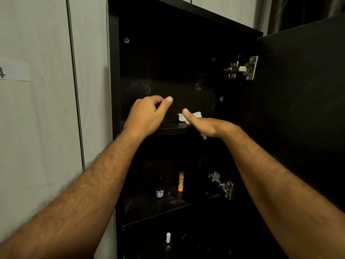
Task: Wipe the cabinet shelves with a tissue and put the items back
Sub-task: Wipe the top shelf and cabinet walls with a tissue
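Right hand [203,125] pressed the tissue [188,116] flat on the upper shelf [171,128]; left hand [147,114] hovered just beside it, fingers curled.
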Available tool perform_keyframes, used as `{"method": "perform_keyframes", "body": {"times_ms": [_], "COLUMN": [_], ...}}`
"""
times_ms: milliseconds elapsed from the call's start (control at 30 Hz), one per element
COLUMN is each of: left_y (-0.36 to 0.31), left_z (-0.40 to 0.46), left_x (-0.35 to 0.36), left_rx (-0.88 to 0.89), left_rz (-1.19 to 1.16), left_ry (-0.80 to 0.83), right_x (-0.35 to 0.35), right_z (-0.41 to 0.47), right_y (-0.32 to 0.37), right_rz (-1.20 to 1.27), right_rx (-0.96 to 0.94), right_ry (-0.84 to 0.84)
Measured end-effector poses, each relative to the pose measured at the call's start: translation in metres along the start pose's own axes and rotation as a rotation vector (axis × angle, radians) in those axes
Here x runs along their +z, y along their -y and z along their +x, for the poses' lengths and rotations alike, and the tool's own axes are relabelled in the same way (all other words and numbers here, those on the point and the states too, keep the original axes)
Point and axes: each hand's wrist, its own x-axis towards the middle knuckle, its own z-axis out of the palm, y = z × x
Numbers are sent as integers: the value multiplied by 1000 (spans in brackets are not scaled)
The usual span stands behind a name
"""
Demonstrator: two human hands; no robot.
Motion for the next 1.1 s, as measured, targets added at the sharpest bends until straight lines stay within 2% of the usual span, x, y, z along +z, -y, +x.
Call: {"method": "perform_keyframes", "body": {"times_ms": [67,133,267,367,533,600,733,967,1100], "left_y": [-4,-6,-4,2,20,26,40,57,64], "left_z": [-5,-9,-16,-22,-27,-30,-36,-46,-49], "left_x": [-4,-12,-37,-52,-62,-65,-66,-61,-64], "left_rx": [81,185,450,551,579,542,435,284,250], "left_rz": [-28,7,304,441,576,604,659,545,496], "left_ry": [-44,-59,-88,-213,-285,-294,-298,-273,-233], "right_x": [5,1,-5,7,23,18,12,33,17], "right_z": [-6,-7,2,4,-5,-5,-3,-24,-26], "right_y": [-2,-11,-9,14,19,8,12,50,36], "right_rz": [8,32,6,-9,-10,39,12,-38,36], "right_rx": [-126,-153,5,26,-186,-182,-9,-201,-148], "right_ry": [16,29,-9,-80,-57,-33,-70,-12,59]}}
